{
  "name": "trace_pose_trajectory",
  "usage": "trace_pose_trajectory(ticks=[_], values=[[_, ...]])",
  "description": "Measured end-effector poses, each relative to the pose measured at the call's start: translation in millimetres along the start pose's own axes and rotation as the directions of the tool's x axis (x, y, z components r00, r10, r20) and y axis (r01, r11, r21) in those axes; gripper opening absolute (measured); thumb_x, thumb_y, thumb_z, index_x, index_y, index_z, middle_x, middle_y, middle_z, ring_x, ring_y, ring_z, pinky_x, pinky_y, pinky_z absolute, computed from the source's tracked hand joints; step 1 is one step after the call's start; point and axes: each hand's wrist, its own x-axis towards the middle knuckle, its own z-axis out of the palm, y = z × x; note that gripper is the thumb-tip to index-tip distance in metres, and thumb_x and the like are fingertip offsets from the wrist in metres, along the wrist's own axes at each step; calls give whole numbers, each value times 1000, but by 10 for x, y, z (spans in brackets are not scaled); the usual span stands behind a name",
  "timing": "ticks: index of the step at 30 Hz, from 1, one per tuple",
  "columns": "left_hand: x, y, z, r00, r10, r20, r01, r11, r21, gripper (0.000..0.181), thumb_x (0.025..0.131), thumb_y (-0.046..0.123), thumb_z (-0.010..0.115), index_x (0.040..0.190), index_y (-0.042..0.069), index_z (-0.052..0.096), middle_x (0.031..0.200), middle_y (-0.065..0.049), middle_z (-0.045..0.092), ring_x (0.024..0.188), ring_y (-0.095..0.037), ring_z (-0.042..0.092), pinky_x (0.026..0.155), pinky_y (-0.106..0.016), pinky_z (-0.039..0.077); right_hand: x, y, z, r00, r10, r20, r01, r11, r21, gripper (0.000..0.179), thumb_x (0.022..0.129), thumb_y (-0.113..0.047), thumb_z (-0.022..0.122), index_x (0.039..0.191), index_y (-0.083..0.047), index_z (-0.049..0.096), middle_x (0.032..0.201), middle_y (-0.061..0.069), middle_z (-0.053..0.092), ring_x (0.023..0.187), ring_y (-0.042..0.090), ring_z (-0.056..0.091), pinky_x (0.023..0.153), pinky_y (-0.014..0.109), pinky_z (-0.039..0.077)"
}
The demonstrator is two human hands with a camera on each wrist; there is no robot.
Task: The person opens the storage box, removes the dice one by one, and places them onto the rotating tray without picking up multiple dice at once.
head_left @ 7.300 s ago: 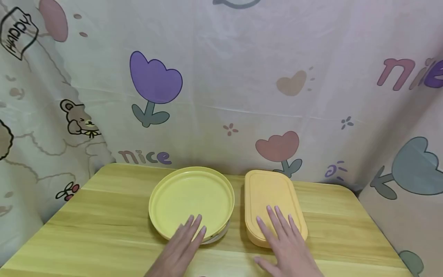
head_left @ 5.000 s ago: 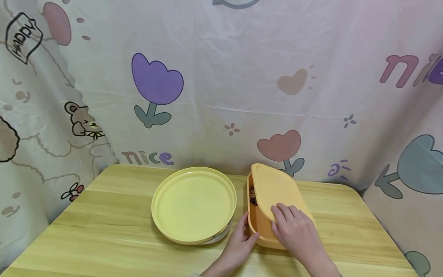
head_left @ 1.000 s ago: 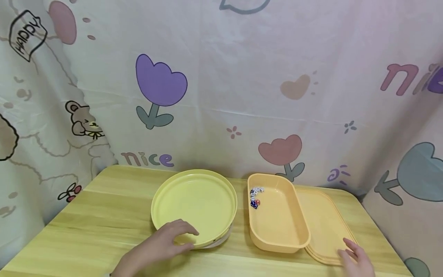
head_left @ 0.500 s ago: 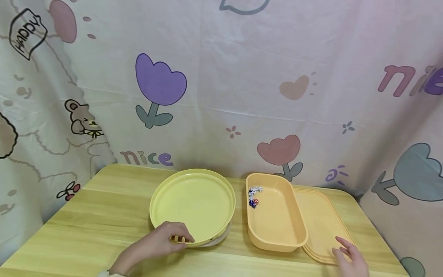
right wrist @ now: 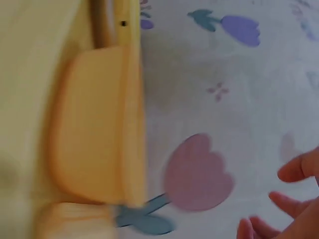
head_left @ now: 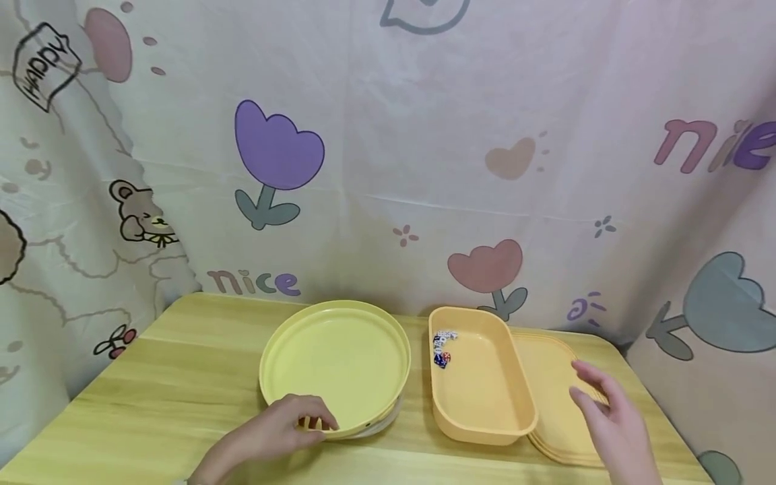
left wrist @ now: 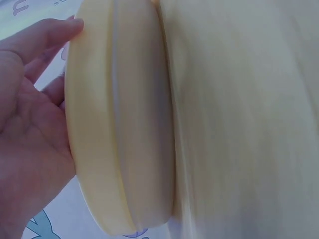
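We see the left hand [head_left: 273, 431] grasping the near left rim of the round yellow tray [head_left: 339, 367], thumb outside and fingers over the edge. In the left wrist view we find the same grip on the tray's wall, with a paler layer [left wrist: 144, 119] lying directly beneath it. The tray sits on the wooden table [head_left: 157, 377], left of centre.

We record the right hand [head_left: 618, 431] as released: thumb and fingers apart and bent, holding nothing, over the right side of the flat orange lid [head_left: 564, 404]. We see no contact there.

The orange box [head_left: 485, 397] stands between tray and lid, near the tray. Inside, along its left wall toward the back, we note a small cluster of dice [head_left: 442, 347]: white, blue and one red. We cannot tell how many. The lid lies just right of the box; whether the box overlaps its edge we cannot tell. Behind the table hangs a printed curtain [head_left: 394, 121].
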Motion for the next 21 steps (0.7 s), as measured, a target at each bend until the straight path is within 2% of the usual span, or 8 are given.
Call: trace_pose_trajectory(ticks=[2,4,6,9,12,14,17,21], values=[[12,2,-1,1000,4,-5,-4,1000,1,13,86,14,61,96,20,65,91,14,59,77,0,50,62,-22,43,80,-231,-41,991,-132,-17,132,991,-5,37,92,-19,52,126,-4,48,122,5,48,97,-5,44,73,7,36],[21,0,1,1000,17,-14,-17,1000,3,13,85,13,61,96,19,65,91,14,59,75,0,49,61,-22,43,190,-455,-60,963,-264,-46,263,964,-21,31,90,-12,55,121,-6,54,117,6,53,93,-4,49,74,9,38],[31,-7,11,999,31,-19,-31,1000,8,13,85,12,61,96,19,64,91,14,59,74,1,49,60,-21,42,334,-656,-64,936,-352,-19,352,936,-26,28,89,-9,56,117,-7,57,113,5,57,93,0,51,75,11,39],[17,-18,15,999,33,-17,-33,999,5,13,86,12,61,97,19,64,91,13,59,74,1,48,60,-21,42,609,-887,21,905,-401,143,401,916,28,24,90,-13,54,113,-8,60,108,4,61,89,8,56,74,17,43],[-5,-29,20,999,41,-14,-41,999,1,14,86,11,61,97,18,63,91,12,60,74,1,48,59,-21,42,871,-1003,208,854,-411,318,401,911,101,22,90,-16,55,109,-5,61,105,6,62,90,16,58,74,23,45],[-14,-33,18,998,56,-18,-56,998,14,15,85,10,61,97,18,63,90,11,60,74,1,48,58,-21,41,1015,-1034,365,824,-420,380,397,907,143,21,89,-14,57,106,-3,61,103,8,62,91,21,57,75,26,46],[-11,-31,8,997,69,-21,-69,997,19,16,85,8,61,97,18,63,90,10,60,73,1,48,58,-20,41,1168,-1024,571,818,-408,405,365,913,182,20,88,-11,58,105,-1,61,101,9,63,89,24,57,73,27,46],[16,-22,8,997,79,-14,-78,997,15,17,85,7,61,97,18,63,91,10,61,75,1,49,59,-21,43,1331,-915,765,849,-347,397,283,935,212,21,87,-9,59,104,2,61,98,12,63,88,27,56,69,27,46]])
